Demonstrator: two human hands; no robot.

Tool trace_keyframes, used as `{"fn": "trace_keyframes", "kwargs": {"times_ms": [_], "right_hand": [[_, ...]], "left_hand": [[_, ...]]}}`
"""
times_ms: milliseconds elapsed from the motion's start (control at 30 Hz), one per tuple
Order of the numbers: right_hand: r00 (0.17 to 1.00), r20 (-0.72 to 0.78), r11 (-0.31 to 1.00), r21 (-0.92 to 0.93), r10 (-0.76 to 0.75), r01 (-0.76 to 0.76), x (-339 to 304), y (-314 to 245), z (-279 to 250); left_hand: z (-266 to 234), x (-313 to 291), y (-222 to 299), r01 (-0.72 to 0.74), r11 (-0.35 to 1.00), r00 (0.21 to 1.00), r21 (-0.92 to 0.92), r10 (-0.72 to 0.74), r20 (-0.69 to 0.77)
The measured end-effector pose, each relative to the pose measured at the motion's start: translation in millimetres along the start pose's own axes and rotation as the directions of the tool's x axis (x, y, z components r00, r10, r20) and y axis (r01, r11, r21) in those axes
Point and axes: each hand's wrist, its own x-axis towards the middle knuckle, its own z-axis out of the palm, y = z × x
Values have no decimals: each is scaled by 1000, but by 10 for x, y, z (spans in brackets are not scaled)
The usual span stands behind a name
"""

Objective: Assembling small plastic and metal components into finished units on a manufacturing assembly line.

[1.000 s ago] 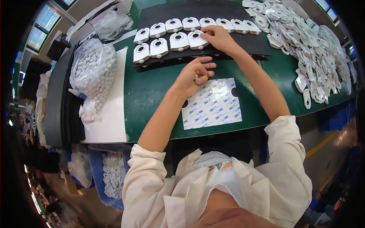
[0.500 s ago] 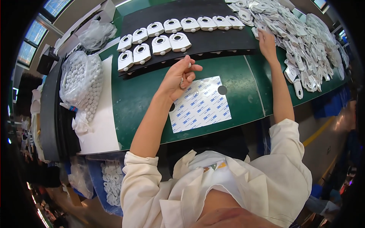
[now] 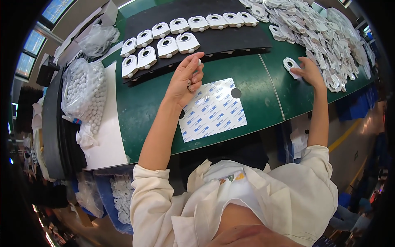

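My left hand (image 3: 188,78) is raised above the sheet of adhesive backing paper (image 3: 214,109), pinching a small white ball (image 3: 199,62) between thumb and fingers. Another small thing may sit in its curled fingers; I cannot make it out. Out to the right, my right hand (image 3: 309,72) grips one end of a white plastic part with a round hole (image 3: 290,66), beside a large heap of similar parts (image 3: 304,33). Rows of white parts (image 3: 167,46), each with a ball at its lower edge, stand on a black foam board (image 3: 234,39).
At the left a clear bag of white balls (image 3: 84,88) lies on a white board (image 3: 112,142). Crumpled plastic (image 3: 98,40) is behind it. Two dark discs touch the sheet's edges on the green table (image 3: 152,119). A blue bin of white pieces (image 3: 113,210) stands below.
My right hand has come back toward me from the heap's near left edge, now with a white part in its fingers. My left hand has shifted slightly, still pinching the ball.
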Motion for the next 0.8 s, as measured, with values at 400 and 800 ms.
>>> {"fn": "trace_keyframes", "kwargs": {"times_ms": [400,800], "right_hand": [[883,201,867,372,-424,331,-313,-1151,-360],[833,292,382,918,-471,-106,-783,-2052,716]], "left_hand": [[-42,24,-9,-59,998,996,1,59,-61],[-91,25,-1,-97,995,995,-24,96,-39]]}}
